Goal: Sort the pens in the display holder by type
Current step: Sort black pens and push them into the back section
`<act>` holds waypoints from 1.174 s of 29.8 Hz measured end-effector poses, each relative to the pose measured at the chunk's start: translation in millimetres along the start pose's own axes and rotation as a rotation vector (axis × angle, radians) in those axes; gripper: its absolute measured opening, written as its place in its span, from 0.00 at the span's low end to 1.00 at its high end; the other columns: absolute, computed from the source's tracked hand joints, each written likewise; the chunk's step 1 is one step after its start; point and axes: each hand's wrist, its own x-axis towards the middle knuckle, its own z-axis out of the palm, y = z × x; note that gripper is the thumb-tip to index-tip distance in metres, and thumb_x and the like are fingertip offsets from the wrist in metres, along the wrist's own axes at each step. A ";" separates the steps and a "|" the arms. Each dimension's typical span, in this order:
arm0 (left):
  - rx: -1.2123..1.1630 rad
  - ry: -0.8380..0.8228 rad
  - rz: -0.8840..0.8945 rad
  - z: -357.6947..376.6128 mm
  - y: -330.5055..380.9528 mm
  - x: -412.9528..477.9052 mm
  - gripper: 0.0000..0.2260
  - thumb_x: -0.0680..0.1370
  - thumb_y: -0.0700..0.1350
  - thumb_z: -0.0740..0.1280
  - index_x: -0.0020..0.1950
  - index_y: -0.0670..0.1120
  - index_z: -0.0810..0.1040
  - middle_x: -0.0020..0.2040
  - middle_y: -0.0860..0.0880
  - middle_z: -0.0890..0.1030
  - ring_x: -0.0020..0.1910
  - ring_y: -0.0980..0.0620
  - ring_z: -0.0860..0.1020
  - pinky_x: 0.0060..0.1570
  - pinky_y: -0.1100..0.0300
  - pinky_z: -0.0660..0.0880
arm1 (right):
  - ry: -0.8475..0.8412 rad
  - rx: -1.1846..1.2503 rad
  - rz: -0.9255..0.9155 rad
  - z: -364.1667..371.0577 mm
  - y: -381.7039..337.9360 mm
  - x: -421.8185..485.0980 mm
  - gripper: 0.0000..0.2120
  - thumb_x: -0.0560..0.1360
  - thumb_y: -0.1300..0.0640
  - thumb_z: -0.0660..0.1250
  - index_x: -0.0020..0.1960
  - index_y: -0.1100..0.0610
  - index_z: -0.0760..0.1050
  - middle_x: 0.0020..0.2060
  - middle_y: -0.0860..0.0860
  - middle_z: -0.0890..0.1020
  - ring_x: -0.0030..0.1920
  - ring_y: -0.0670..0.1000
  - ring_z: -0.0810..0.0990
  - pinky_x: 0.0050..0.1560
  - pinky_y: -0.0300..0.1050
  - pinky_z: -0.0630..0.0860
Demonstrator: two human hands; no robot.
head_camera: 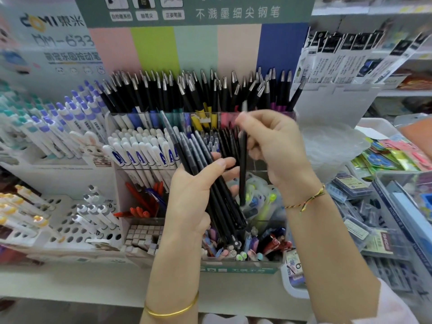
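Stationery shop shelf, white board [70,281] under the stock, pastel striped backing card [198,47] with Chinese print behind.

Clear tiered plastic display holder with a green front strip [236,269] stands in the middle of the shelf, straight ahead of me. Its back tier is packed with matte black pens with silver tips [198,90], standing upright and fanned. The middle tier, left side, holds white pens marked with a blue letter A [140,153]. Below those is a compartment of red pens [140,206] lying slanted. The front compartment holds mixed pastel pens [233,251], ends up.

My left hand [191,195] grips a bundle of slim black pens [224,206], fingers and thumb curled round it. The bundle slants from upper left to lower right, its lower ends just above the front compartment. My right hand [275,148] pinches a single slim black pen [243,178], held nearly upright just beside the bundle, in front of the middle tier. I cannot tell whether that pen touches the bundle.

Thin gold bangle [173,309] on the left wrist; braided coloured cord [306,202] on the right.

Left of the holder is a rack of white pens with purple clips [77,111]. Small packets lie on the right, blurred.
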 end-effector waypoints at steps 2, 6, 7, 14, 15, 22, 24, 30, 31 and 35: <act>0.003 0.036 0.016 -3.7 0.7 0.7 0.06 0.77 0.35 0.65 0.52 0.43 0.76 0.40 0.48 0.85 0.40 0.51 0.84 0.33 0.59 0.79 | 0.149 0.070 -0.083 -2.2 -4.6 7.2 0.06 0.76 0.59 0.67 0.41 0.58 0.76 0.26 0.46 0.75 0.24 0.43 0.69 0.23 0.35 0.66; -0.018 0.061 0.022 -5.1 2.7 1.0 0.07 0.77 0.35 0.66 0.53 0.42 0.76 0.40 0.48 0.85 0.38 0.52 0.84 0.32 0.59 0.79 | 0.409 -0.107 -0.353 -4.2 -2.8 14.7 0.05 0.75 0.55 0.67 0.41 0.49 0.75 0.34 0.46 0.78 0.33 0.49 0.76 0.35 0.45 0.73; -0.022 0.059 0.019 -4.7 2.9 1.2 0.07 0.76 0.35 0.66 0.53 0.42 0.76 0.40 0.49 0.85 0.38 0.52 0.84 0.32 0.59 0.79 | 0.435 -0.160 -0.416 -2.8 -1.2 13.9 0.05 0.75 0.55 0.67 0.41 0.48 0.74 0.34 0.45 0.78 0.34 0.49 0.76 0.36 0.45 0.73; -0.030 0.049 0.022 0.4 2.2 1.7 0.07 0.77 0.35 0.66 0.54 0.43 0.75 0.40 0.49 0.85 0.38 0.52 0.84 0.32 0.59 0.78 | 0.230 -0.589 -0.460 4.8 18.9 6.4 0.06 0.73 0.56 0.70 0.47 0.58 0.81 0.38 0.47 0.81 0.40 0.45 0.79 0.45 0.44 0.78; -0.029 0.045 0.024 1.3 2.0 1.5 0.07 0.77 0.36 0.66 0.53 0.42 0.75 0.40 0.48 0.85 0.38 0.52 0.84 0.32 0.59 0.78 | 0.201 -0.667 -0.428 5.1 22.9 6.2 0.07 0.72 0.55 0.71 0.47 0.58 0.81 0.38 0.49 0.82 0.40 0.47 0.80 0.46 0.47 0.78; -0.020 -0.002 0.015 3.7 3.0 -0.1 0.08 0.77 0.36 0.66 0.55 0.39 0.75 0.42 0.48 0.86 0.40 0.52 0.84 0.33 0.59 0.79 | 0.057 -1.127 -0.147 9.1 32.3 6.5 0.14 0.74 0.46 0.67 0.47 0.58 0.74 0.44 0.52 0.78 0.44 0.55 0.77 0.40 0.47 0.72; -0.018 -0.026 0.005 4.1 4.2 -0.6 0.08 0.77 0.37 0.65 0.56 0.40 0.75 0.43 0.48 0.86 0.41 0.52 0.84 0.34 0.58 0.79 | 0.071 -1.088 -0.144 6.9 29.5 5.9 0.13 0.74 0.46 0.67 0.46 0.57 0.74 0.43 0.50 0.78 0.44 0.53 0.77 0.40 0.46 0.72; 0.007 -0.092 -0.003 6.0 4.7 -1.3 0.11 0.77 0.38 0.65 0.59 0.44 0.76 0.45 0.48 0.86 0.42 0.51 0.84 0.34 0.58 0.79 | -0.008 -0.499 -0.167 3.9 3.0 -4.7 0.14 0.76 0.52 0.66 0.40 0.61 0.81 0.28 0.46 0.77 0.30 0.41 0.75 0.36 0.38 0.74; 0.000 -0.098 -0.011 6.8 4.4 -0.8 0.10 0.77 0.37 0.65 0.58 0.44 0.77 0.45 0.48 0.86 0.42 0.50 0.84 0.34 0.58 0.79 | -0.099 -0.413 -0.076 3.9 -0.7 -6.8 0.15 0.76 0.52 0.66 0.40 0.64 0.80 0.27 0.48 0.76 0.27 0.40 0.75 0.32 0.37 0.73; -0.001 -0.089 -0.032 7.9 1.0 1.7 0.09 0.77 0.36 0.65 0.55 0.45 0.78 0.45 0.45 0.85 0.45 0.46 0.84 0.38 0.53 0.81 | -0.259 -0.255 0.076 3.8 -2.6 -10.8 0.09 0.76 0.58 0.68 0.42 0.63 0.79 0.28 0.50 0.77 0.26 0.44 0.76 0.26 0.38 0.74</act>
